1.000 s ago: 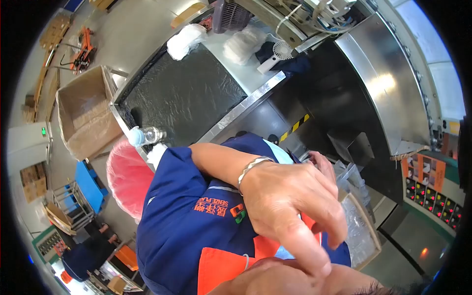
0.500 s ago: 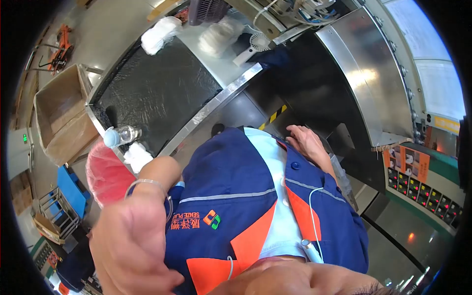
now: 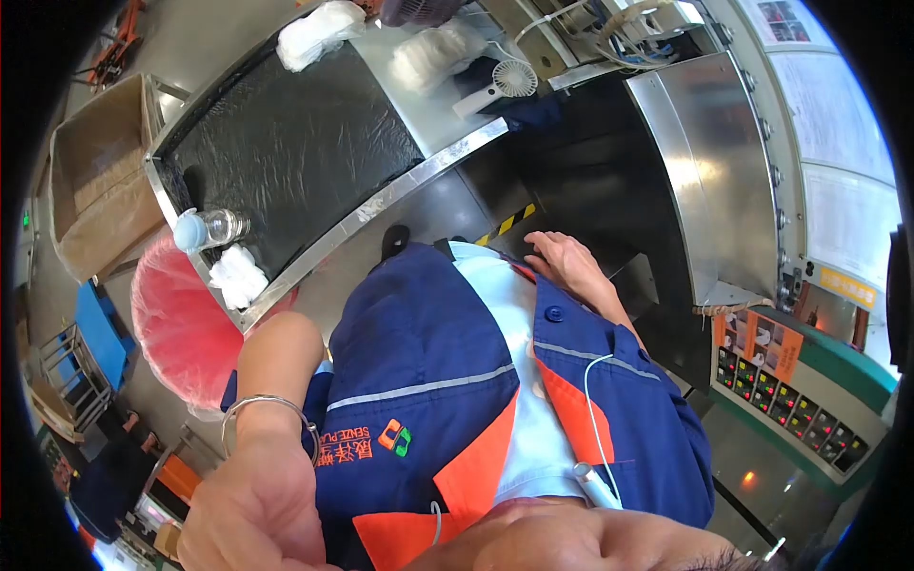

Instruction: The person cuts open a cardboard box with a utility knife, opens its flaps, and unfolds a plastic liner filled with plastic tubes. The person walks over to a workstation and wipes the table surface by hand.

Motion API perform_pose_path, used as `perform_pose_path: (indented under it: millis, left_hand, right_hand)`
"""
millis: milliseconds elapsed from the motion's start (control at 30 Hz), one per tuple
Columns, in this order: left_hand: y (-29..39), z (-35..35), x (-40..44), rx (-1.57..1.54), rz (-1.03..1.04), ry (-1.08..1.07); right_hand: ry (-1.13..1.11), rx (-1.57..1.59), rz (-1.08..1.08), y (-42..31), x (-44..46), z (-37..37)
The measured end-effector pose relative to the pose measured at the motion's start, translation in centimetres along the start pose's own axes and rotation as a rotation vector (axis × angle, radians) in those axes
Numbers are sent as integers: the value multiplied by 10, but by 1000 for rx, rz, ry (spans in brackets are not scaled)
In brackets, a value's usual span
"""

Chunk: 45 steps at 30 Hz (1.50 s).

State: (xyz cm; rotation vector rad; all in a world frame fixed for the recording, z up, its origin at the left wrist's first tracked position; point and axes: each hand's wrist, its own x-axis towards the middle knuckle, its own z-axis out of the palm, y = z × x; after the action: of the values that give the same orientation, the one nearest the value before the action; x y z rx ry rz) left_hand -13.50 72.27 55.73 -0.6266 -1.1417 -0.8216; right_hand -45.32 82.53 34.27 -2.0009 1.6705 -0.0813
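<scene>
My left hand [image 3: 252,509], with a silver bangle [image 3: 271,400] at its wrist, is raised close to the camera at the lower left. Its fingers run out of the bottom edge, so whether they are closed cannot be made out. My right hand [image 3: 571,264] hangs in front of my body, palm down, fingers loosely extended and nothing in them. It is nearest to the dark machine side and a yellow-black floor stripe [image 3: 506,225]. I wear a blue jacket [image 3: 409,333] with orange lapels; a white cord [image 3: 592,404] lies on its front.
A black-covered table [image 3: 286,152] carries a clear bottle [image 3: 224,228], white bundles [image 3: 238,276] and a handheld fan [image 3: 512,81]. Beside it are a pink-lined bin [image 3: 181,324] and a cardboard box [image 3: 105,171]. Right stand a metal machine panel [image 3: 714,171] and a control box [image 3: 785,404].
My left hand has moved lower, partly out of the frame. The view has shifted, so the table and bin sit further left. My right hand keeps much the same pose.
</scene>
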Motion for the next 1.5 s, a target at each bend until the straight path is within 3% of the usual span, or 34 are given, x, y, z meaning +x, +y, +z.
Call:
perform_pose_path:
  millis: [600,800,933,967,1033,1133,1267,1367,1500]
  left_hand:
    - [-8,-25,-4,-125,-35,135]
    - [-25,-31,-2,-110,-83,40]
    - [-13,-49,5,50,61,188]
    - [1,-61,13,427,29,128]
    - [-4,-62,23,475,107,172]
    - [-20,-45,20,410,30,-189]
    - [-33,-42,6,453,252,73]
    - [-32,-41,5,297,139,-43]
    - [-43,-19,17,337,102,-121]
  right_hand:
    - [16,-13,48,-17,2,20]
    - [29,19,130,-18,-13,28]
    - [96,40,174,-19,-26,33]
    - [94,40,195,-19,-30,34]
    - [89,42,233,-19,-35,37]
    - [91,49,274,-20,-41,40]
    - [137,90,283,-19,-46,45]
    - [173,87,303,-20,-50,47]
    - [181,90,301,-17,-55,49]
